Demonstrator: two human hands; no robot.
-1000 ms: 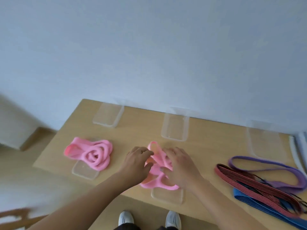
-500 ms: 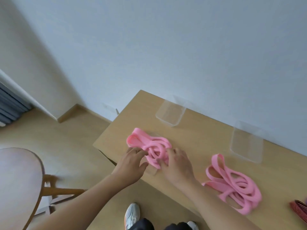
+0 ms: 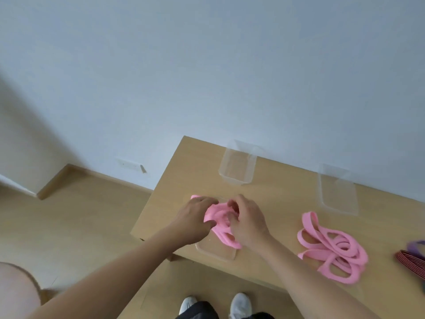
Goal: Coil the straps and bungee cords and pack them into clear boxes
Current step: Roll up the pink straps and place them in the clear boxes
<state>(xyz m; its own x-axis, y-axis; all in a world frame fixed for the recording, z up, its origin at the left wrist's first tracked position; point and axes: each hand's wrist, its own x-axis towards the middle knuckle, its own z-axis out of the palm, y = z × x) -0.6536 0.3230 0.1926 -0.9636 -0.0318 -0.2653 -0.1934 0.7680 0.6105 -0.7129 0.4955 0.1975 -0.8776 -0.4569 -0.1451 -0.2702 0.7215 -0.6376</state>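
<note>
Two hands [image 3: 195, 224] grip strap [image 3: 216, 215] near edge [image 3: 144, 221].

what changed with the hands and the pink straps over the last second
Both hands moved left: the left hand and right hand let go of the loose pink strap, now lying free, and grip the coiled pink strap over the near clear plastic box. The two empty clear boxes behind stayed put.
</note>
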